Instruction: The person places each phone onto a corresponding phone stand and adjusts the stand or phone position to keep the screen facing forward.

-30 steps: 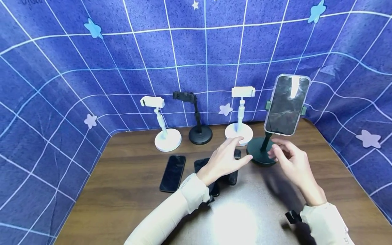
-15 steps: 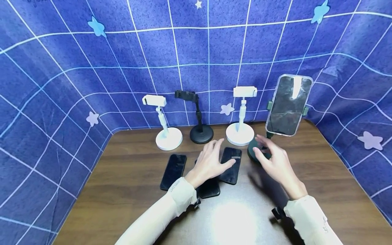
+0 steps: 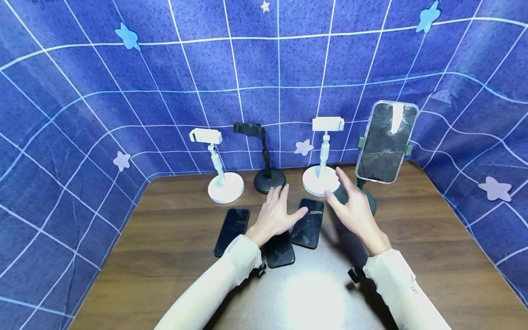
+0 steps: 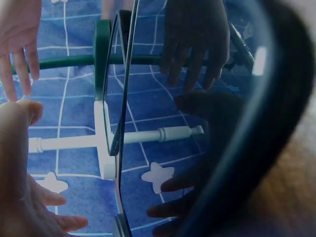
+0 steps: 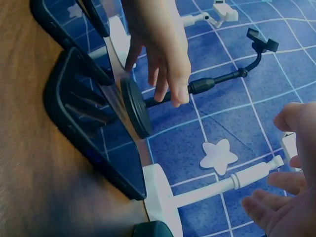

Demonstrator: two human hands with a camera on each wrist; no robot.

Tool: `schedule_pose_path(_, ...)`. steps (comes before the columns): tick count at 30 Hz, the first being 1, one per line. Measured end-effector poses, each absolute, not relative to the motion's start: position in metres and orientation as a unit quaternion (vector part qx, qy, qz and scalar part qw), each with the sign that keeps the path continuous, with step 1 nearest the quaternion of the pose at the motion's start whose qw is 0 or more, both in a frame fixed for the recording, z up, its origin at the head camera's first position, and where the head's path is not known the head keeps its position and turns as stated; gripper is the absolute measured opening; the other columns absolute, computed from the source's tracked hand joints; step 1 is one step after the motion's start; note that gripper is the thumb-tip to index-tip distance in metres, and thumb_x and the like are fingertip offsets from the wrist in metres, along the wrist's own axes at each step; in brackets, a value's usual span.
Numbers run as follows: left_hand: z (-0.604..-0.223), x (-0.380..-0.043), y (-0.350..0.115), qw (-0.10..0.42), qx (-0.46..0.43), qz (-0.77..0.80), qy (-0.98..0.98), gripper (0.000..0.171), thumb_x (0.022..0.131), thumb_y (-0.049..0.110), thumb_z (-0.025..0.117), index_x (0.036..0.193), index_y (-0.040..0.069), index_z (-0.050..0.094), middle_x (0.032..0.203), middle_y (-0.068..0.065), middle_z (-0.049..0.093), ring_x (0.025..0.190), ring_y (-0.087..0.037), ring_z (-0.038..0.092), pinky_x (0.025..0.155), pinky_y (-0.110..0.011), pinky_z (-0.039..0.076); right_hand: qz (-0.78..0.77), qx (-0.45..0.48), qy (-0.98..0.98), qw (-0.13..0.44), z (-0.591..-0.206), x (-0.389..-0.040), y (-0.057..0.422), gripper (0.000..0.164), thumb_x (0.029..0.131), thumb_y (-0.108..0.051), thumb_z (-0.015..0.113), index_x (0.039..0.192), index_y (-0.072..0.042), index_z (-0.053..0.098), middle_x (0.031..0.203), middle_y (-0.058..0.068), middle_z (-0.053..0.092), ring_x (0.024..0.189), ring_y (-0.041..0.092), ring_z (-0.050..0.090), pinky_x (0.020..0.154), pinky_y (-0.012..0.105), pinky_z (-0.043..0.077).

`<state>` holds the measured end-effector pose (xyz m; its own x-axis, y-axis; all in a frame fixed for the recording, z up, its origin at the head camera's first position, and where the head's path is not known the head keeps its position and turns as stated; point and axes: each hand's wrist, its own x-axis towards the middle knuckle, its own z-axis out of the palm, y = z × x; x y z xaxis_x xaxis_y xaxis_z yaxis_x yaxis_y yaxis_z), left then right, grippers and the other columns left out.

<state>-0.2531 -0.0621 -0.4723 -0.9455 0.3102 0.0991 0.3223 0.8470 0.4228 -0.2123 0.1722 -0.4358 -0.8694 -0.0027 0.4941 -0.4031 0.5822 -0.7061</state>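
Observation:
My left hand (image 3: 270,217) hovers over the middle black phone (image 3: 280,251), fingers spread and holding nothing. My right hand (image 3: 355,215) is in front of the right white phone stand (image 3: 319,182) and partly covers the base of the green stand (image 3: 370,201). Its thumb and fingers are parted, with nothing between them. A phone in a clear case (image 3: 387,142) sits tilted in the green stand's clamp. Another black phone (image 3: 308,224) lies just right of my left hand. In the right wrist view, the left hand (image 5: 160,44) hangs near the black stand's base (image 5: 136,108).
A third black phone (image 3: 232,232) lies on the wooden table (image 3: 165,256) at the left. Behind the phones stand a left white stand (image 3: 225,188) and a black stand (image 3: 269,181), their clamps holding nothing. A blue star-patterned cloth (image 3: 255,64) hangs behind the table.
Both hands have moved left. My right hand has shifted from beside the green stand's post toward the right white stand. My left hand has uncovered the phone lying farthest right.

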Motion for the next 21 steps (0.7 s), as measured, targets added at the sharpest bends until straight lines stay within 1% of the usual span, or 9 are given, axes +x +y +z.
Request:
schedule_pose_path(5,-0.473,-0.262,-0.057,0.000,-0.167,-0.218,-0.962,0.100,0.093,0.077,0.047,0.164,0.011,0.023,0.165,-0.019,0.030,0.156,-0.043,0.020,0.118,-0.061,0.033,0.460,0.100,-0.855,0.219,-0.434,-0.224,0.170,0.067,0.100,-0.025,0.065,0.158,-0.006,0.038,0.148,0.025,0.054,0.131,0.043,0.057,0.102,0.056,0.052)
schedule_pose_path(11,-0.466,-0.270,-0.048,0.005,-0.179,-0.199,-0.963,0.097,0.094,0.076,0.046,0.163,0.011,0.025,0.164,-0.019,0.032,0.155,-0.044,0.023,0.117,-0.061,0.035,0.488,0.089,-0.842,0.214,-0.427,-0.236,0.163,0.068,0.102,-0.028,0.063,0.160,-0.010,0.035,0.156,0.021,0.048,0.138,0.040,0.053,0.104,0.053,0.051)
schedule_pose_path(17,-0.459,-0.279,-0.033,0.011,-0.192,-0.189,-0.963,0.096,0.095,0.074,0.048,0.163,0.010,0.025,0.163,-0.017,0.034,0.154,-0.042,0.025,0.115,-0.060,0.038,0.481,0.076,-0.842,0.232,-0.420,-0.250,0.157,0.069,0.099,-0.025,0.065,0.160,-0.010,0.036,0.158,0.020,0.046,0.139,0.039,0.052,0.107,0.051,0.049)
schedule_pose_path(21,-0.458,-0.284,-0.024,0.021,-0.202,-0.185,-0.961,0.092,0.095,0.069,0.051,0.162,0.010,0.027,0.160,-0.016,0.037,0.152,-0.040,0.028,0.113,-0.057,0.042,0.462,0.058,-0.854,0.231,-0.416,-0.259,0.158,0.070,0.099,-0.027,0.064,0.160,-0.011,0.035,0.161,0.017,0.042,0.145,0.037,0.046,0.112,0.052,0.044)
